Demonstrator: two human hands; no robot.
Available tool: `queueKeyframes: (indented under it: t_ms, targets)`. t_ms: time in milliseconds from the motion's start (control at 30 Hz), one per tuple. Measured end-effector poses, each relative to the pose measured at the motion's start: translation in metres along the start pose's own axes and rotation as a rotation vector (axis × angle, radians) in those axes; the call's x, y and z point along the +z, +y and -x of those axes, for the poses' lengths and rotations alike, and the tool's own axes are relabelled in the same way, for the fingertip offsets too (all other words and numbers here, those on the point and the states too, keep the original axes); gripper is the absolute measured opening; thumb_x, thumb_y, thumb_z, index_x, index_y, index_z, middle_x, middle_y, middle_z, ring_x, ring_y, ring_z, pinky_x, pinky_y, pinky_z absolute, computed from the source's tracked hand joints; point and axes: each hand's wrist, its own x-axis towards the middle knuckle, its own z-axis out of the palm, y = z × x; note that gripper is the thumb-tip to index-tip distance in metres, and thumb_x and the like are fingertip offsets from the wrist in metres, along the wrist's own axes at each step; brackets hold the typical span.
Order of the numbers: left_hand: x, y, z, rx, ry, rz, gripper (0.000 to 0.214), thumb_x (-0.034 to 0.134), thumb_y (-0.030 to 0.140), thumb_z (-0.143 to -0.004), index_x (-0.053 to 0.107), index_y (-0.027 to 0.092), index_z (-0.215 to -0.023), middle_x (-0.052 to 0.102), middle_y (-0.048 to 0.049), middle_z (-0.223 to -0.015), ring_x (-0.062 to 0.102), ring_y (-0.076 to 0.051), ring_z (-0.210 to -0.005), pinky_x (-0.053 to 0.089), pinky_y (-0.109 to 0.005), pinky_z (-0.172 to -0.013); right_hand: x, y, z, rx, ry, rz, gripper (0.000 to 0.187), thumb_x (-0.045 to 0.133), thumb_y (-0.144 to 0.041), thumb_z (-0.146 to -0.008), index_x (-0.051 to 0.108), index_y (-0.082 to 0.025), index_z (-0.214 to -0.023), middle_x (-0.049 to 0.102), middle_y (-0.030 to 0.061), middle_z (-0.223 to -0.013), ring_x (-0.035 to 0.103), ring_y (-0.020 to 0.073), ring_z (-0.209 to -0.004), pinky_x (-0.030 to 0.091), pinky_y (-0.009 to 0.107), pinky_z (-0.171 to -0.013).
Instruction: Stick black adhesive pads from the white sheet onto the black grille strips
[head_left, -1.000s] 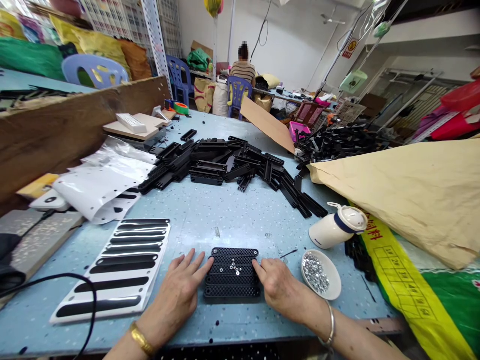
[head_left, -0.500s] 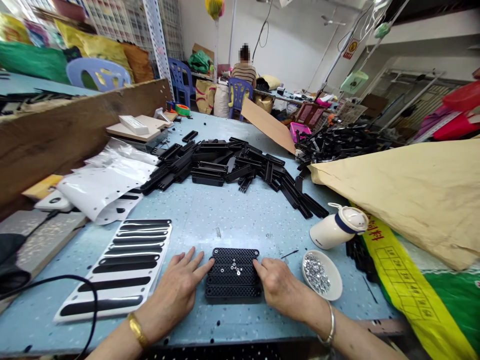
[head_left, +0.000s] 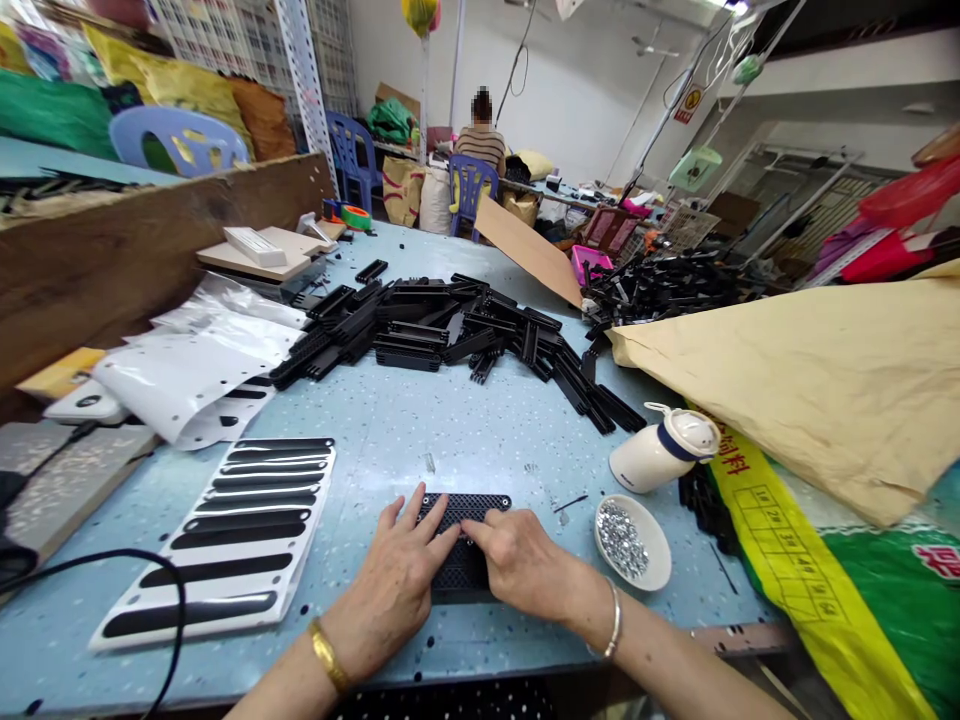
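A stack of black perforated plastic strips lies on the blue table near its front edge. My left hand rests flat across the left half of the stack, fingers stretched out over it. My right hand lies on the right half, its fingers reaching toward the middle where small silver screws lay. The two hands nearly meet and hide most of the strips and the screws. A white dish of small silver screws sits just right of my right hand.
A white sheet with black slot shapes lies at the left, a black cable beside it. A heap of black strips fills the table's middle. A white jug lies tipped near brown sacks. A person sits far back.
Both hands have moved inward from the sides of the black strip stack onto its top, covering the screws. The view has shifted slightly.
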Motion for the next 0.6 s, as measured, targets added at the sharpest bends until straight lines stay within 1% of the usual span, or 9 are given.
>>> queueKeyframes:
  t_ms: [33,100,200,300,367,433,533,600]
  targets:
    - [0.000,-0.001,0.002,0.007,0.008,0.002,0.072,0.041,-0.006,-0.064,0.058,0.022,-0.129,0.053,-0.0136,-0.141,0.038,-0.040,-0.136,0.040,-0.063,-0.099,0.002,0.001,0.004,-0.011,0.009,-0.013,0.035,0.043,-0.003,-0.082,0.061,-0.016,-0.109,0.064,0.0062,-0.082,0.057,0.0183,-0.070,0.042,0.029,-0.062]
    - [0.001,-0.004,0.008,0.010,0.046,0.000,0.069,0.041,-0.006,-0.066,0.059,0.022,-0.127,0.053,-0.0133,-0.141,0.037,-0.039,-0.137,0.040,-0.063,-0.099,0.006,0.003,0.013,-0.023,0.053,-0.031,0.037,0.042,-0.003,-0.083,0.061,-0.014,-0.112,0.063,0.0074,-0.083,0.057,0.0190,-0.072,0.043,0.030,-0.063]
    - [0.000,-0.009,0.018,0.000,0.100,-0.007,0.066,0.040,-0.006,-0.067,0.059,0.018,-0.126,0.053,-0.0161,-0.140,0.037,-0.039,-0.137,0.041,-0.062,-0.099,0.012,0.008,0.024,-0.014,0.155,-0.032,0.043,0.038,0.001,-0.083,0.057,-0.007,-0.121,0.064,0.0108,-0.085,0.057,0.0206,-0.073,0.045,0.032,-0.064]
    - [-0.001,-0.012,0.025,-0.002,0.132,0.003,0.063,0.040,-0.005,-0.070,0.059,0.017,-0.126,0.053,-0.0171,-0.141,0.037,-0.038,-0.138,0.040,-0.061,-0.100,0.015,0.010,0.032,-0.005,0.216,-0.024,0.046,0.036,0.002,-0.083,0.058,-0.005,-0.122,0.064,0.0114,-0.081,0.057,0.0209,-0.069,0.046,0.033,-0.061]
    - [-0.001,-0.011,0.026,-0.004,0.155,0.020,0.061,0.040,-0.004,-0.071,0.059,0.017,-0.125,0.053,-0.0167,-0.141,0.036,-0.038,-0.138,0.040,-0.061,-0.100,0.017,0.009,0.034,-0.004,0.224,-0.019,0.048,0.036,0.002,-0.082,0.057,-0.006,-0.125,0.063,0.0111,-0.080,0.056,0.0211,-0.067,0.046,0.034,-0.059]
    - [0.001,-0.010,0.027,-0.015,0.183,0.034,0.059,0.040,-0.003,-0.073,0.060,0.018,-0.125,0.053,-0.0157,-0.141,0.037,-0.037,-0.138,0.041,-0.061,-0.100,0.019,0.007,0.034,-0.002,0.214,-0.006,0.053,0.036,0.002,-0.082,0.054,-0.007,-0.131,0.063,0.0112,-0.081,0.057,0.0218,-0.068,0.047,0.035,-0.060]
    - [0.003,-0.009,0.028,-0.043,0.214,0.040,0.056,0.041,-0.001,-0.074,0.062,0.018,-0.123,0.054,-0.0141,-0.140,0.038,-0.036,-0.137,0.042,-0.059,-0.100,0.021,0.004,0.033,-0.004,0.154,0.027,0.060,0.038,0.003,-0.081,0.047,-0.010,-0.139,0.062,0.0108,-0.083,0.057,0.0226,-0.070,0.047,0.036,-0.061]
    - [0.003,-0.009,0.029,-0.052,0.209,0.037,0.056,0.042,-0.001,-0.074,0.062,0.019,-0.123,0.055,-0.0134,-0.140,0.039,-0.036,-0.137,0.042,-0.059,-0.100,0.023,0.004,0.033,-0.001,0.117,0.056,0.062,0.039,0.003,-0.080,0.046,-0.010,-0.140,0.062,0.0113,-0.084,0.057,0.0228,-0.070,0.047,0.036,-0.062]
